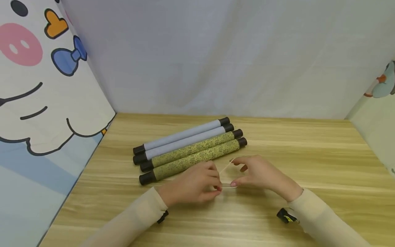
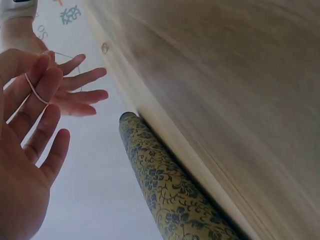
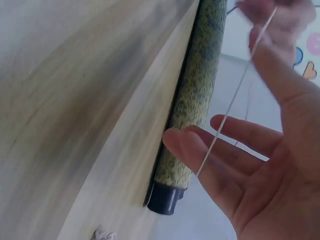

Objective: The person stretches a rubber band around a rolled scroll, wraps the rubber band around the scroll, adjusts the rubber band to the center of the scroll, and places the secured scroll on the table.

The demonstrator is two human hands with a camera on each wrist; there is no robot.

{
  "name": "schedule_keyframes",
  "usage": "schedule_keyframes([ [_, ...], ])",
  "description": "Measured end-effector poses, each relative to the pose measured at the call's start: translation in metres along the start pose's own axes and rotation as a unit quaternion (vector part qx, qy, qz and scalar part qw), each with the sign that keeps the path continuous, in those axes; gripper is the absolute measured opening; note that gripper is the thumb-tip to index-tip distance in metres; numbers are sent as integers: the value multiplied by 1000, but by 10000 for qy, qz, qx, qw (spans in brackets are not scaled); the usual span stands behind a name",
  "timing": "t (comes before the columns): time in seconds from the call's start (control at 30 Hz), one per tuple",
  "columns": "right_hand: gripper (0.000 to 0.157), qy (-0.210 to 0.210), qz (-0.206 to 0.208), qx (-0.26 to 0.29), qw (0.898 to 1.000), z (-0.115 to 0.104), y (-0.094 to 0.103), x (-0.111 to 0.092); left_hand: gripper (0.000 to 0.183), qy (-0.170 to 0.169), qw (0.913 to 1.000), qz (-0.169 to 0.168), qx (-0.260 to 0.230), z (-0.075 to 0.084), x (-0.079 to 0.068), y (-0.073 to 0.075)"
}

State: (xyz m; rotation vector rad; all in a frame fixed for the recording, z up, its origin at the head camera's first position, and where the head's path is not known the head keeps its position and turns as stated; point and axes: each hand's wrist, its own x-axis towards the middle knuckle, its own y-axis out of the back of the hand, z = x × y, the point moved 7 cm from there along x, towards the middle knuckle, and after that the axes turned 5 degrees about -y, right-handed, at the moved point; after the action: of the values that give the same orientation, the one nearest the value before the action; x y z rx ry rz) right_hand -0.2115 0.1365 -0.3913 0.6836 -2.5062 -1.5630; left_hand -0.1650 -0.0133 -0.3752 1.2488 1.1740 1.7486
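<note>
From the head view, your left hand (image 1: pixel 195 182) pinches a thin pale cord (image 1: pixel 227 187) at the fingertips, and two strands run from that pinch to your right hand (image 1: pixel 257 173). Your right fingers are spread and bent, one strand reaching the index fingertip, the other the thumb. Just beyond your left grip, the nearer patterned roll (image 1: pixel 192 163) lies on the wooden table (image 1: pixel 314 151); past it are another patterned roll (image 1: pixel 194 148) and two pale blue rolls, all side by side with black ends.

From your left wrist, the cord crosses your index and middle fingers, with your right hand spread beyond.

From your right wrist, the cord slants from your left fingertips to your right fingers; the roll's black end lies beyond them.
</note>
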Motion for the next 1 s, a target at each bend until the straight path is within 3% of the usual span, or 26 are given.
schedule_keyframes([
  [0.1,72,320,198,-332,9987,-10,-1,-1,18,-62,9997,-146,207,-1,2,-6],
  [0.2,80,481,371,-551,9966,-17,-2,0,25,-230,9996,-53,177,1,4,-8],
  [0.37,93,289,527,-645,9961,-15,-1,2,21,-203,9993,314,-87,-2,3,-2],
  [0.5,94,243,627,-714,9952,-13,1,3,21,-120,9989,415,-175,-5,2,1],
  [0.63,90,369,711,-907,9926,-14,1,3,20,-249,9987,435,-126,-5,3,0],
  [0.87,81,585,806,-1408,9850,-20,1,1,29,-322,9979,201,518,0,7,-2],
  [1.0,79,800,538,-1574,9828,-28,-3,1,34,-477,9935,14,1030,6,13,-6],
])
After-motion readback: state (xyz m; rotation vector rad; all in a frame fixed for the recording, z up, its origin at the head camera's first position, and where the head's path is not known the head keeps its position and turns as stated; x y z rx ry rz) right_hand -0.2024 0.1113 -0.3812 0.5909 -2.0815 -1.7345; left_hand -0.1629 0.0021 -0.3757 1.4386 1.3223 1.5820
